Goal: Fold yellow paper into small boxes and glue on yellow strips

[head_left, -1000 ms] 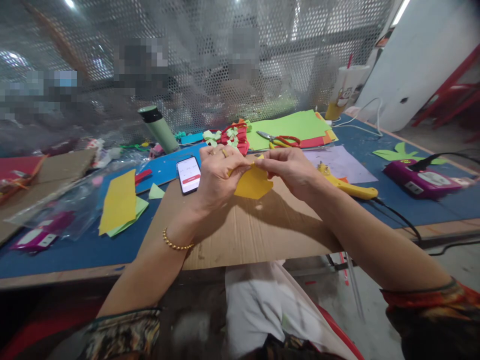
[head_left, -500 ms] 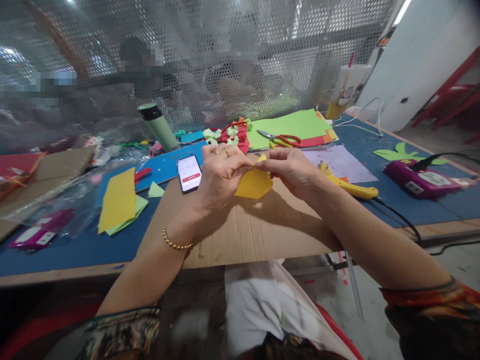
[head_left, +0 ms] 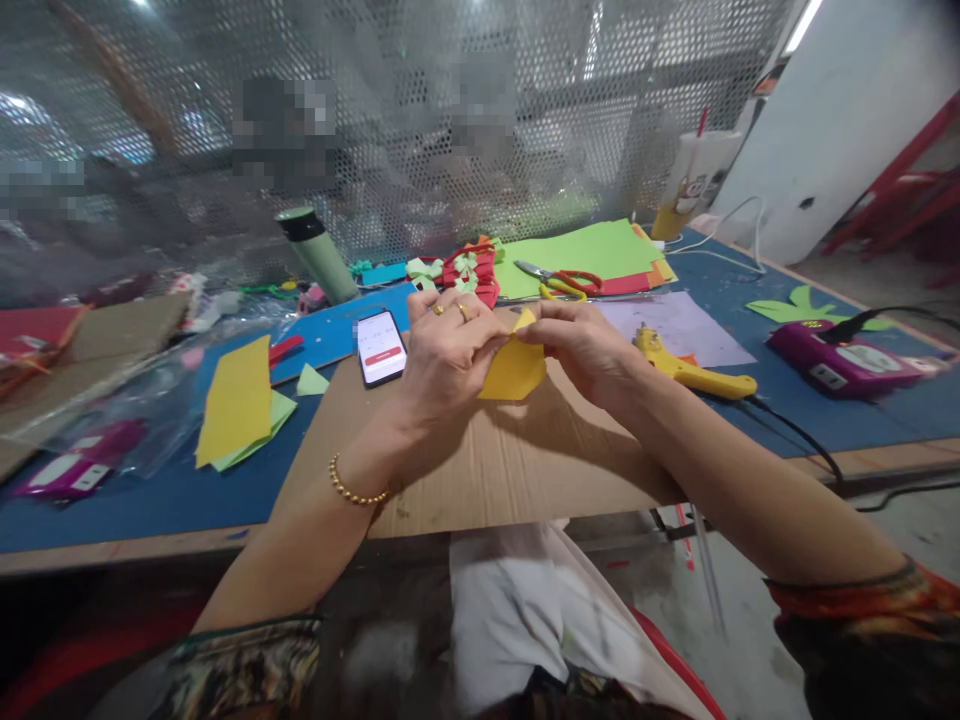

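A small yellow paper piece [head_left: 517, 372] is pinched between both hands above a brown cardboard sheet [head_left: 495, 470]. My left hand [head_left: 450, 345], with rings on its fingers, grips the paper's upper left edge. The thumb and fingers of my right hand [head_left: 581, 345] hold its upper right edge. The fingertips of both hands nearly meet at the top of the paper, and its lower part hangs free. Just left of my left hand lies a phone [head_left: 381, 348] with a lit screen.
A yellow glue gun [head_left: 694, 376] and purple paper [head_left: 697, 325] lie right. Scissors [head_left: 559, 278] rest by green sheets [head_left: 585, 250]. Behind stands a green bottle [head_left: 319, 255]. Yellow strips [head_left: 236, 400] lie left, purple power blocks [head_left: 840, 360] on both sides, and a drink cup [head_left: 686, 180] back right.
My left hand has shifted slightly right and its grip has turned a little. The yellow paper has tilted slightly and moved a bit right. My right hand stays close to where it was.
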Demonstrator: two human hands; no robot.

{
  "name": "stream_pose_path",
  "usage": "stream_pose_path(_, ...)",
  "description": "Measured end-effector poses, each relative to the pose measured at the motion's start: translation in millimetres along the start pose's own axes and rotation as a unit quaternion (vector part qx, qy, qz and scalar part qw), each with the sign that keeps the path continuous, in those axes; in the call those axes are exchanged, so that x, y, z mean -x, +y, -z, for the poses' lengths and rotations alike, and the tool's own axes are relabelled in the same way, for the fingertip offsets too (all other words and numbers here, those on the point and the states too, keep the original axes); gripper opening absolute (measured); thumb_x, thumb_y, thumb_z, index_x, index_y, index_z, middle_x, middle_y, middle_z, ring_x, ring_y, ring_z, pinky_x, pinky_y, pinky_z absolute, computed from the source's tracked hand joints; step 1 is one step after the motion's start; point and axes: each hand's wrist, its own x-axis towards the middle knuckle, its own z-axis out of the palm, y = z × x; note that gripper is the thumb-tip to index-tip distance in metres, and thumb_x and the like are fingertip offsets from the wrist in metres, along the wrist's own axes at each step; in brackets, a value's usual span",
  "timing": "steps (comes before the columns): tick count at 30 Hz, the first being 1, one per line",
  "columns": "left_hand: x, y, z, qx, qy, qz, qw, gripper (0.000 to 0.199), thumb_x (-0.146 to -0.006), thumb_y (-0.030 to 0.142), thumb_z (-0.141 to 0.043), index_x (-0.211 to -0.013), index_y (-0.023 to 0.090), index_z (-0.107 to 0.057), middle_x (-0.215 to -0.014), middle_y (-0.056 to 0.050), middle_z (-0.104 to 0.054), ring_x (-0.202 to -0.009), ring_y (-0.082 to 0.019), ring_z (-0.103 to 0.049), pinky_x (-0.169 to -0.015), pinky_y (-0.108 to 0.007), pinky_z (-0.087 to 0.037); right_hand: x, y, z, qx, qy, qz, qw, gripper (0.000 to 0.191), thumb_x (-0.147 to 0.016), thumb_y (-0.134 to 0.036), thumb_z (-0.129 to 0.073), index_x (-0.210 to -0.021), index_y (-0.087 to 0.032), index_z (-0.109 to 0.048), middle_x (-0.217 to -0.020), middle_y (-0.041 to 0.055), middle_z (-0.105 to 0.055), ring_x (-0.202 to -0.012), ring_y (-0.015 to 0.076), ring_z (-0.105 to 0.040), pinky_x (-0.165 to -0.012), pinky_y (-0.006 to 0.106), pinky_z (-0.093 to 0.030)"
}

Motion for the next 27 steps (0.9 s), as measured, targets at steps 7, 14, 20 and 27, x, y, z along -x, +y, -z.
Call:
stream_pose_path(7,2.3,-0.2,-1.6,-0.020,-0.010,-0.009,1.000,0.022,-0.109,0.030,-0.060,-0.092,0.025,-0.074,-0.096,-0.004,-0.077,-0.096,-0.027,-0.069,-0.100,-0.050,-0.040,-2.0,0.2,1.8,-0.001,-0.024,-0.010,1.000,0.017,-0.056,-0.033,-0.075,-0.062,-0.022,-0.063,-0.069,0.0005,-0.058,-0.075,0.0177,-0.051,-0.073,0.035,-0.035)
stream_pose_path(14,2.7,0.9,-3.8,-0.014,0.008,-0.019,1.000,0.023,-0.108,0.027,-0.060,-0.089,0.024,-0.072,-0.094,-0.004,-0.077,-0.094,-0.026,-0.069,-0.099,-0.049,-0.041,-4.6,2.8,2.8,-0.023,-0.019,-0.034,0.999,0.017,-0.053,-0.030,-0.074,-0.063,-0.021,-0.063,-0.078,0.0020,-0.063,-0.081,0.0197,-0.056,-0.077,0.036,-0.039)
stream_pose_path(20,1.0,3.3,-1.8,-0.038,0.025,-0.034,0.998,0.021,-0.106,0.025,-0.064,-0.086,0.024,-0.071,-0.087,-0.003,-0.076,-0.088,-0.025,-0.068,-0.092,-0.047,-0.042,-5.5,3.5,1.3,-0.034,-0.015,-0.026,0.999,0.019,-0.056,-0.031,-0.072,-0.061,-0.023,-0.055,-0.074,0.0004,-0.055,-0.076,0.0180,-0.050,-0.070,0.036,-0.036)
stream_pose_path(27,1.4,2.8,-2.5,-0.043,0.036,-0.049,0.997,0.020,-0.105,0.021,-0.063,-0.087,0.023,-0.071,-0.087,-0.002,-0.077,-0.087,-0.025,-0.069,-0.091,-0.047,-0.042,-2.7,2.0,-0.6,-0.043,-0.008,-0.031,0.999,0.018,-0.053,-0.032,-0.071,-0.063,-0.023,-0.059,-0.077,0.0004,-0.058,-0.078,0.0178,-0.051,-0.070,0.035,-0.038)
